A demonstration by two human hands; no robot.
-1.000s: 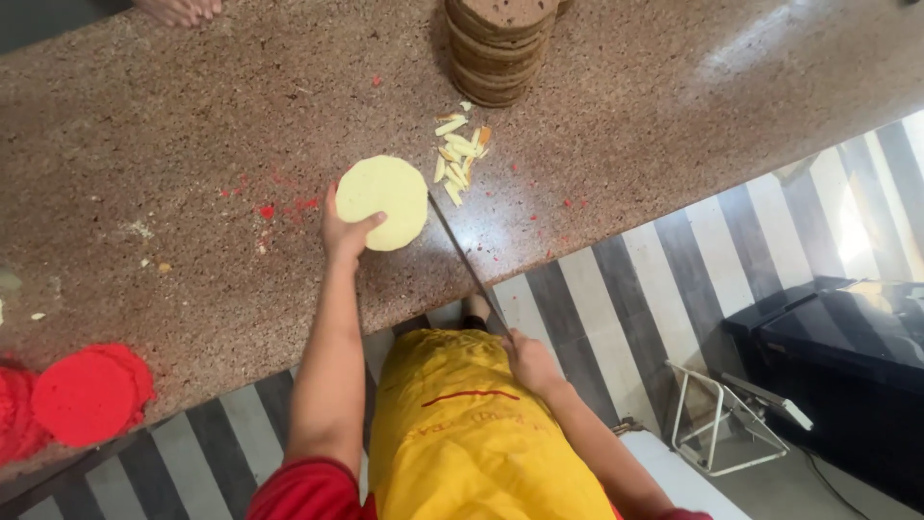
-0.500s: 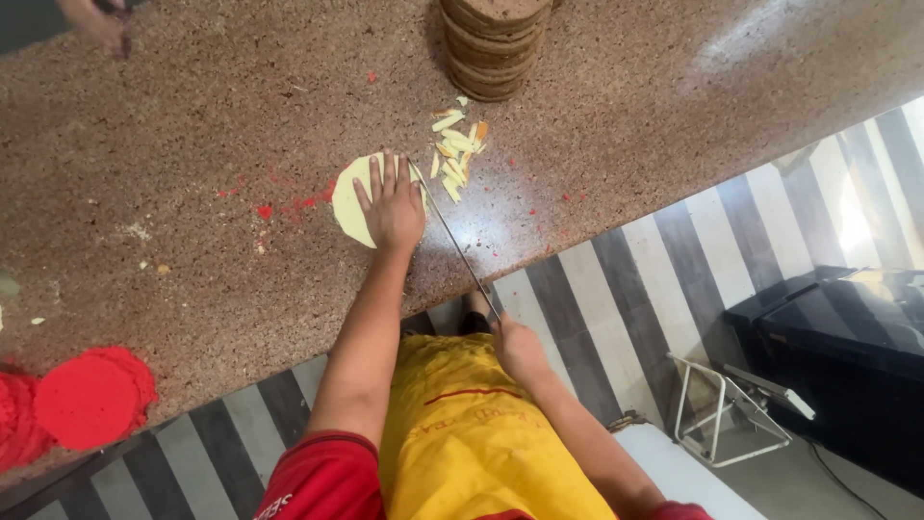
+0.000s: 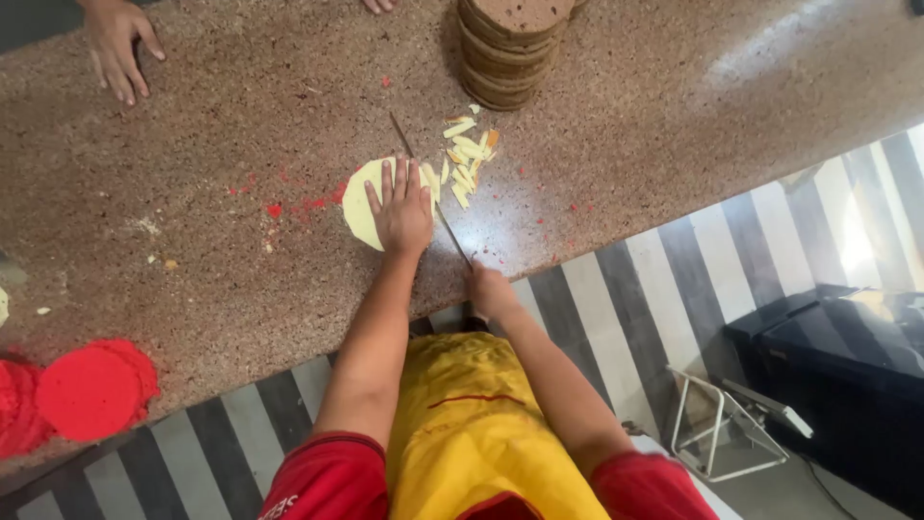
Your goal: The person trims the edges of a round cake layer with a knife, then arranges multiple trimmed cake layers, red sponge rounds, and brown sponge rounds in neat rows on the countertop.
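**Flat palm on a yellow disc, long blade along its edge**

Nearest the camera, the person's yellow apron (image 3: 481,424) and red sleeves (image 3: 327,477) fill the bottom of the view, above a black-and-white striped floor (image 3: 616,289). A folded metal stand (image 3: 727,429) sits on that floor to the right, beside a dark case (image 3: 837,356).

At the near edge of the speckled stone counter (image 3: 674,125), the right hand (image 3: 491,292) is clenched around the handle of a long thin knife (image 3: 433,197). The blade runs away from the person, up and to the left, across the counter, passing just beside the left hand's little finger.

The left hand (image 3: 402,214) lies open and flat, fingers spread, pressing down on a pale yellow disc (image 3: 361,207) that rests on the counter. The hand covers the disc's right half; it grips nothing. The knife lies along the disc's right side.

Just beyond the blade, to the right, is a small heap of yellow strips (image 3: 464,154), a few with an orange tinge. Red crumbs (image 3: 289,204) are scattered left of the disc.

At the far left near edge, a stack of red discs (image 3: 91,390) sits on the counter.

Farther off, a tall stack of brown discs (image 3: 510,43) stands at the top. At the far left top, another person's hand (image 3: 117,48) rests on the counter with fingers spread.
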